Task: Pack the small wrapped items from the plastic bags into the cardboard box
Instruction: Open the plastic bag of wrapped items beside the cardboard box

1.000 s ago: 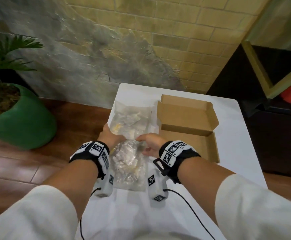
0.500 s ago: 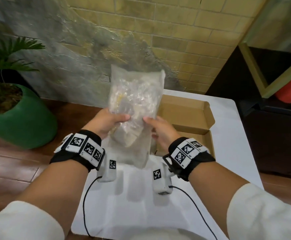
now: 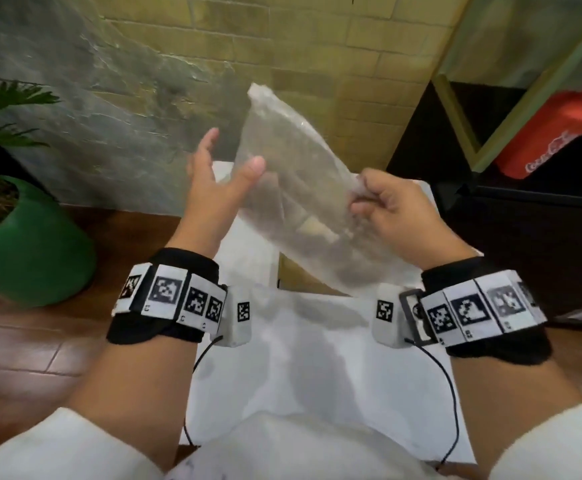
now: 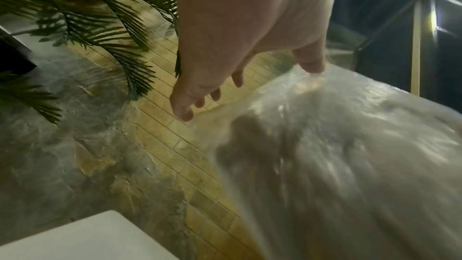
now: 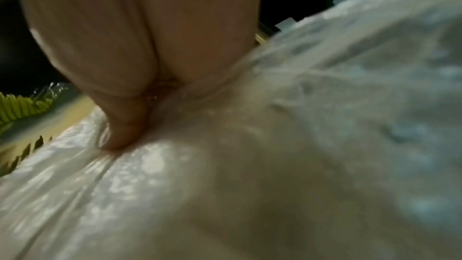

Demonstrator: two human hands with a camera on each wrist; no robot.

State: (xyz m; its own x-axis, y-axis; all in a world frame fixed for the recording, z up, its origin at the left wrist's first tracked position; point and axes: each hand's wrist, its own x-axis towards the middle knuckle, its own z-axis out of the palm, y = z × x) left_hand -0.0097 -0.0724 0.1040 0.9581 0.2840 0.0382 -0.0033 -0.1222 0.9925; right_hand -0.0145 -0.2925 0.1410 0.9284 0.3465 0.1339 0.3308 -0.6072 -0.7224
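Clear crinkly plastic bag (image 3: 293, 188) held tilted in air above white surface (image 3: 317, 358); contents blurred, unreadable. Right hand (image 3: 393, 213) grip pinching bag edge. Left hand (image 3: 213, 181) grip spread, thumb touching film. Cardboard box (image 3: 296, 277) mostly hidden behind bag.

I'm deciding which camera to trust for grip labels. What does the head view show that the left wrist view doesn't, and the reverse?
Head view only: the right hand pinching the plastic bag at its edge, both wristbands, a strip of the cardboard box under the bag, and the green pot.

Left wrist view only: the palm fronds up close.

Both: the left hand open, thumb against the bag, the brick wall and the white table.
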